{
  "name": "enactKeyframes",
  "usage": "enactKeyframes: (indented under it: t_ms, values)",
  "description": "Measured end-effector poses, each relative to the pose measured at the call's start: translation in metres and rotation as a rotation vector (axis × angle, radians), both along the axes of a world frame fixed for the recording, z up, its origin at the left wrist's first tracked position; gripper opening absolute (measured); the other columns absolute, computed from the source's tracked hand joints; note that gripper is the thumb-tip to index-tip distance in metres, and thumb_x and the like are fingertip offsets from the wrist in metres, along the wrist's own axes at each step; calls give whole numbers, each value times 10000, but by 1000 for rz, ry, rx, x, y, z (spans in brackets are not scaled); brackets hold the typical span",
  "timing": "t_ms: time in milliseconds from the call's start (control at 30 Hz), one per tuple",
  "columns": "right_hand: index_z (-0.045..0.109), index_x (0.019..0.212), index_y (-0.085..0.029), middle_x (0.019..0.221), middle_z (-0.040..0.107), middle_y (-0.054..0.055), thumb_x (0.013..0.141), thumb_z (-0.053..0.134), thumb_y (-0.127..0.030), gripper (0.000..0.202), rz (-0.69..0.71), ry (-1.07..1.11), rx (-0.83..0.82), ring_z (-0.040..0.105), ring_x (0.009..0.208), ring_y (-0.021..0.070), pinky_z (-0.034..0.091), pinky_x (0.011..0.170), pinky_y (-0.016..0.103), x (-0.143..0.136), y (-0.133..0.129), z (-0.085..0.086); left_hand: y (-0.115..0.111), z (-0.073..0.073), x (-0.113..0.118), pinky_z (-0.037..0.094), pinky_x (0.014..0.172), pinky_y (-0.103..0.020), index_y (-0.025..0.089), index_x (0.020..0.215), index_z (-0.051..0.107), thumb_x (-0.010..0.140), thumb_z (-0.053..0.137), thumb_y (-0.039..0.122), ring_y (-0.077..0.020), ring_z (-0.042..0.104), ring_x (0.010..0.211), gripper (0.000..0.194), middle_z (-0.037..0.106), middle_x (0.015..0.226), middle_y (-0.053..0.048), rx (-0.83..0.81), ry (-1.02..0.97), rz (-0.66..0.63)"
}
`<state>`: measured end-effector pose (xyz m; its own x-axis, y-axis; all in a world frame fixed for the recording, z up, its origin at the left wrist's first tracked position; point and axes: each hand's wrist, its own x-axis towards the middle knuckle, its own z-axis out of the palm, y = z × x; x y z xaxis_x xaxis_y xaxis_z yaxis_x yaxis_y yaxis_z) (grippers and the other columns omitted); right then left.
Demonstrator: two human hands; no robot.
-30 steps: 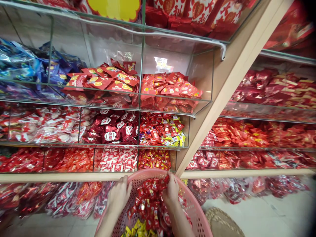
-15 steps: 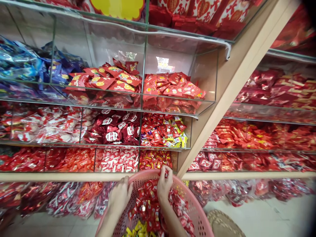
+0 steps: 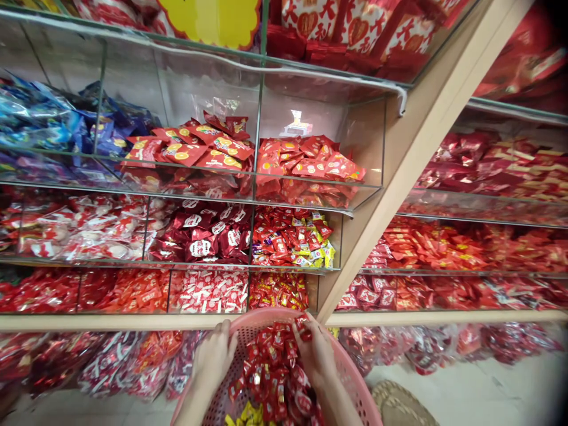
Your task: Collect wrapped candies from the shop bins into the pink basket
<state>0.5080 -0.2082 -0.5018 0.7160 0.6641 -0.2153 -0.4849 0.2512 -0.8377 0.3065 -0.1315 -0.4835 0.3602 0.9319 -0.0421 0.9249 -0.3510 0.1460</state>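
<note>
A pink perforated plastic basket [image 3: 245,322] is in front of me at the bottom, holding red wrapped candies [image 3: 266,355] and some yellow wrapped ones [image 3: 251,414]. My left hand [image 3: 215,352] is closed over the basket's left rim. Inside the right part of the basket, my right hand [image 3: 317,352] has its fingers curled at red-wrapped candy [image 3: 302,322] close to the far rim. Part of that candy shows at the fingertips; the palm side is hidden.
Glass-fronted shelves of wrapped sweets [image 3: 279,290] rise ahead. A slanting wooden post [image 3: 399,160] divides them. Below the wooden ledge [image 3: 110,322] hang or lie several bagged sweets [image 3: 151,361]. A woven tan object [image 3: 397,402] is at lower right on the pale floor.
My right hand has moved down and to the right, from the far rim into the basket. My left hand stays on the rim. The view has shifted slightly.
</note>
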Motion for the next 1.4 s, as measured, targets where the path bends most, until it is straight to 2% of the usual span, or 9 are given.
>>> enactKeyframes:
  t_ms: [67,133,300,467,667,900,1033,1200,1400]
  values:
    - [586,920,-219,752,570,-40,595,693,-279,348,20,130,-20,573,711,105,520,835,340,-2,-13,3,0,1,0,455,641,-279,175,1083,476,891,229,339,-198,636,833,353,624,1044,-113,3,2,-2]
    - [583,971,-219,700,550,-53,580,723,-284,420,52,148,-54,578,699,107,521,832,336,-1,-26,1,-1,2,1,454,637,-281,172,1084,475,890,229,336,-201,637,829,353,624,1047,-111,8,4,-5]
    - [593,946,-175,751,587,-3,587,721,-400,443,194,-158,-212,595,702,154,541,682,313,7,-50,-20,-1,4,1,450,636,-274,173,1103,472,886,244,346,-198,633,844,358,623,1050,-116,9,3,-7]
    - [587,897,-165,691,581,11,651,627,-447,377,306,-557,-365,568,608,169,491,512,274,-2,-55,-32,-1,5,1,451,634,-280,168,1109,469,886,243,354,-200,634,835,368,621,1049,-120,6,9,-7]
    - [585,889,-203,598,529,-30,681,571,-399,286,334,-616,-376,471,400,128,370,357,244,-16,-44,-34,-1,2,0,447,630,-257,181,1083,472,892,235,349,-184,637,825,347,628,1046,-102,21,-4,-8]
    - [644,907,-224,570,583,-8,628,619,-396,328,269,-606,-382,484,395,145,366,365,252,-19,-38,-31,-1,-1,-1,459,653,-270,175,1116,464,893,239,346,-189,637,846,361,621,1074,-120,23,-14,-7]
    - [632,914,-221,502,531,-42,631,614,-327,303,245,-661,-377,437,349,133,330,343,244,-17,-41,-31,-2,1,-1,459,641,-273,174,1116,463,893,234,348,-193,640,833,364,625,1060,-115,30,-6,-5]
    - [619,912,-202,511,527,-42,650,590,-280,275,247,-764,-381,500,452,154,375,433,248,-16,-43,-25,-3,5,1,454,631,-264,173,1078,473,892,234,348,-189,639,823,350,631,1033,-105,26,7,-10]
    - [608,920,-171,519,540,-36,671,610,-357,310,252,-740,-359,480,437,140,370,428,244,-9,-48,-19,-2,3,0,445,617,-250,172,1091,464,891,235,349,-186,641,813,352,639,1021,-106,46,19,-11]
